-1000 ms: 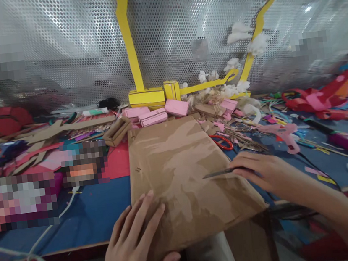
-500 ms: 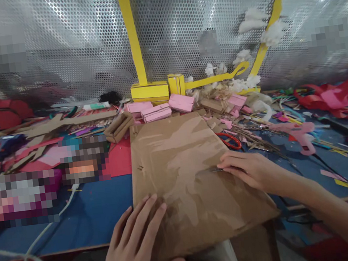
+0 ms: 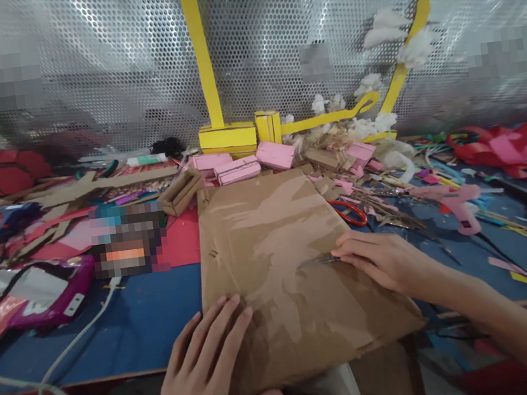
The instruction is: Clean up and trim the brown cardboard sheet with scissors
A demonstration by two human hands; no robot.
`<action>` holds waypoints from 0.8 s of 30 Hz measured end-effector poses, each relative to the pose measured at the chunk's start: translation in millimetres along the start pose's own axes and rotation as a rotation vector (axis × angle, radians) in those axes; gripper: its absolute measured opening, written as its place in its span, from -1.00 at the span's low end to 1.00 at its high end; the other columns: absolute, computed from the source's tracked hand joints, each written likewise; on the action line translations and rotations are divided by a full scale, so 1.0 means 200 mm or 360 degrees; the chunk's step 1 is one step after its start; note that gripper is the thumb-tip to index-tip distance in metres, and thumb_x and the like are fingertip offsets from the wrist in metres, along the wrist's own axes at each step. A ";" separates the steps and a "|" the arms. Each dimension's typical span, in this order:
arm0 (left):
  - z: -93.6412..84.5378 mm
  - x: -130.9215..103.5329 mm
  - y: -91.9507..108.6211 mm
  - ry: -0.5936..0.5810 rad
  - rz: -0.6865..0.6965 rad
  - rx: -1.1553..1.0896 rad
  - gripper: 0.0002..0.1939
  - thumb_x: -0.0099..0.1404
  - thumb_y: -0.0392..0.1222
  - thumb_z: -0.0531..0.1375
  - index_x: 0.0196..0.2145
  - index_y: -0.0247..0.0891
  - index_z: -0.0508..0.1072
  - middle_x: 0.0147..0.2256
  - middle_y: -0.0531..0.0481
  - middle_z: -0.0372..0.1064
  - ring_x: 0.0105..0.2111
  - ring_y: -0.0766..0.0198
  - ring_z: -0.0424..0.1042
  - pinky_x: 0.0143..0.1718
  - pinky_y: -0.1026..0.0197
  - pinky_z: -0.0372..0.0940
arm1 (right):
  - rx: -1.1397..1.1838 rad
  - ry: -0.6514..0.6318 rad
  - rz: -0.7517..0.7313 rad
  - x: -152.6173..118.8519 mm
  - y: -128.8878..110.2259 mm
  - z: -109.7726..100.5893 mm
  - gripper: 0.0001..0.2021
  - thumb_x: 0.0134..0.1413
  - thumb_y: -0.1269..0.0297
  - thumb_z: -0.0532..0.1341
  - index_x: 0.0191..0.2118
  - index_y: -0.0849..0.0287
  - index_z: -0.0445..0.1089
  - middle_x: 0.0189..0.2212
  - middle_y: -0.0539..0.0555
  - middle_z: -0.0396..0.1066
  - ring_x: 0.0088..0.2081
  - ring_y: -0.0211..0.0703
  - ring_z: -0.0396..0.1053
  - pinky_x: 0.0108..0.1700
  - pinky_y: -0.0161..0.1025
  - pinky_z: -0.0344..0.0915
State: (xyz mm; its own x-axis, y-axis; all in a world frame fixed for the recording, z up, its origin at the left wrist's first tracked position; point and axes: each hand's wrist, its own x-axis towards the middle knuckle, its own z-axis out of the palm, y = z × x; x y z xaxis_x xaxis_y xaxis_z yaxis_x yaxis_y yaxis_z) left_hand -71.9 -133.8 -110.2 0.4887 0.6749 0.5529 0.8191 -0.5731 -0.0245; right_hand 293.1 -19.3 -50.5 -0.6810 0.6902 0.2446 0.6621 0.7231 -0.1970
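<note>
A large brown cardboard piece (image 3: pixel 266 223) with glossy, tape-like patches lies over the front edge of the blue table. My left hand (image 3: pixel 211 364) rests on its lower left corner, fingers spread, thumb near the bottom edge. On the right side of the board, my right hand (image 3: pixel 381 260) pinches a thin, dark, pointed tool (image 3: pixel 319 260), whose tip points left across the surface. The tool's far end is hidden in my fingers.
Pink boxes (image 3: pixel 238 170) and yellow cardboard shapes (image 3: pixel 227 137) stand behind the board. Red-handled scissors (image 3: pixel 352 213) and a pink glue gun (image 3: pixel 459 205) lie right. At left are a purple-and-white device (image 3: pixel 55 297), a white cable (image 3: pixel 85 328) and red paper (image 3: pixel 185 239).
The view has shifted very slightly. More of the thin tool's blade shows left of my right hand's fingertips. My left hand stays on the board.
</note>
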 end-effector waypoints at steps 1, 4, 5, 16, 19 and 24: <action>0.00 0.00 0.00 0.0002 0.0001 0.0003 -0.15 0.22 0.23 0.29 0.30 -0.36 0.29 0.26 -0.24 0.34 0.25 -0.06 0.27 0.29 -0.05 0.03 | -0.0003 0.0013 0.0007 0.00 0.00 0.00 -0.76 0.45 0.29 0.01 -0.06 0.09 0.43 -0.07 0.12 0.55 -0.10 -0.10 0.56 -0.08 -0.23 0.45; 0.00 -0.01 0.00 0.0002 -0.0008 0.0000 -0.15 0.22 0.23 0.29 0.30 -0.35 0.29 0.27 -0.24 0.35 0.26 -0.07 0.27 0.28 -0.04 0.03 | -0.0016 0.0012 0.0039 -0.01 0.00 0.00 -0.75 0.45 0.30 0.01 -0.06 0.08 0.44 -0.06 0.10 0.55 -0.08 -0.10 0.56 -0.07 -0.23 0.46; 0.00 -0.01 0.00 0.0001 -0.0013 -0.0003 -0.16 0.22 0.22 0.29 0.30 -0.34 0.29 0.27 -0.23 0.35 0.26 -0.06 0.27 0.28 -0.04 0.03 | -0.0024 0.0004 0.0045 -0.01 0.00 0.00 -0.75 0.45 0.30 0.00 -0.05 0.09 0.44 -0.06 0.11 0.55 -0.06 -0.09 0.56 -0.06 -0.22 0.46; 0.00 0.00 0.00 0.0013 -0.0016 -0.0009 -0.17 0.22 0.21 0.30 0.29 -0.35 0.30 0.27 -0.24 0.34 0.25 -0.05 0.27 0.30 -0.03 0.00 | -0.0083 -0.0007 -0.0120 0.00 -0.04 -0.02 -0.71 0.46 0.32 -0.04 -0.09 0.11 0.44 -0.10 0.14 0.56 -0.13 -0.11 0.57 -0.11 -0.24 0.47; 0.01 0.00 0.00 -0.0002 -0.0033 -0.0026 -0.15 0.22 0.21 0.29 0.32 -0.34 0.27 0.28 -0.23 0.32 0.26 -0.06 0.26 0.30 -0.04 0.01 | -0.0051 -0.0016 -0.0069 -0.01 -0.04 -0.02 -0.74 0.46 0.29 -0.03 -0.07 0.09 0.42 -0.08 0.13 0.54 -0.11 -0.10 0.56 -0.10 -0.23 0.46; 0.01 -0.02 0.00 -0.0043 -0.0055 -0.0073 -0.14 0.24 0.21 0.28 0.35 -0.31 0.22 0.31 -0.23 0.28 0.29 -0.07 0.22 0.30 -0.06 0.03 | 0.0051 -0.0041 0.0197 -0.03 -0.07 -0.01 -0.80 0.45 0.23 0.02 0.05 0.01 0.33 -0.02 0.09 0.47 -0.03 -0.08 0.50 -0.02 -0.18 0.41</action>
State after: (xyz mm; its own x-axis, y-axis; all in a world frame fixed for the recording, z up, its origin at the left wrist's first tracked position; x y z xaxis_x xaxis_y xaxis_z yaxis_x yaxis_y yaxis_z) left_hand -72.8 -135.6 -113.4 0.4690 0.7064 0.5301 0.8211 -0.5698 0.0329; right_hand 289.2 -33.3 -46.6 -0.6026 0.7746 0.1923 0.7317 0.6324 -0.2543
